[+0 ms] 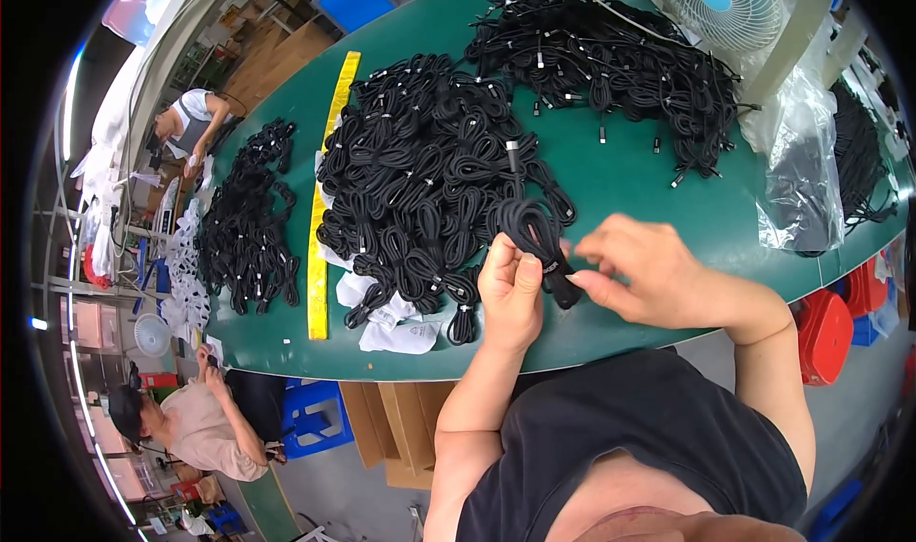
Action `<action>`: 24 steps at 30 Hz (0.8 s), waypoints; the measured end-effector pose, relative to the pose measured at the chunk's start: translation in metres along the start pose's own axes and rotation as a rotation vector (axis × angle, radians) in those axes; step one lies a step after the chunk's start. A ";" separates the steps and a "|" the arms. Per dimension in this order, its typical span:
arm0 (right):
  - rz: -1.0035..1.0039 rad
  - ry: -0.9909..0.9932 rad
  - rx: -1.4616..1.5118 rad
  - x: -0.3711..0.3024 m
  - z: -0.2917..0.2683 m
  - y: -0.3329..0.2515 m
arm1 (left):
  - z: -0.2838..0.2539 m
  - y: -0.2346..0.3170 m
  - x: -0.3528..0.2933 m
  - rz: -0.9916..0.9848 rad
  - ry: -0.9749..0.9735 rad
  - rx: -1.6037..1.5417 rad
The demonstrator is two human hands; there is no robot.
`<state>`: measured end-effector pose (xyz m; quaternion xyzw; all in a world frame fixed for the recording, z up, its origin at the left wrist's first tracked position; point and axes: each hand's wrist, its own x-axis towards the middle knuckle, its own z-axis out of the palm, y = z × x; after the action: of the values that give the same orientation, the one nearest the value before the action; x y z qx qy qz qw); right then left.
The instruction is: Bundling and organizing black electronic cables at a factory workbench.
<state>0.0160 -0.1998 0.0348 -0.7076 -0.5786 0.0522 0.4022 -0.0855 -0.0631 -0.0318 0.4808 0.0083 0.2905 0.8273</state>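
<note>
A coiled black cable (530, 227) is in my left hand (510, 292), whose thumb and fingers are closed on the bundle. One light-coloured plug (512, 146) sticks up from the far end of the coil. A dark band wraps the coil's near end. My right hand (658, 273) is beside that end, with its thumb and forefinger apart and their tips at the band's edge. Whether they touch the band is hard to tell. Just beyond my hands lies a big heap of coiled black cables (410, 170) on the green table (382, 356).
More black cables lie in a far heap (611, 51) and a left heap (250, 222). A yellow strip (318, 284) divides the left and middle heaps. White wrappers (401, 337), a clear plastic bag (800, 189) and a fan (720, 8) are around. Two people work at left.
</note>
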 end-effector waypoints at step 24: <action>-0.359 0.437 -0.074 -0.003 0.043 0.028 | 0.005 0.002 -0.012 -0.427 0.089 0.219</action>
<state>0.0134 -0.1806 -0.0127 -0.6024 -0.5959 -0.1946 0.4941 -0.0951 -0.0719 -0.0304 0.5416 0.1775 0.1270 0.8118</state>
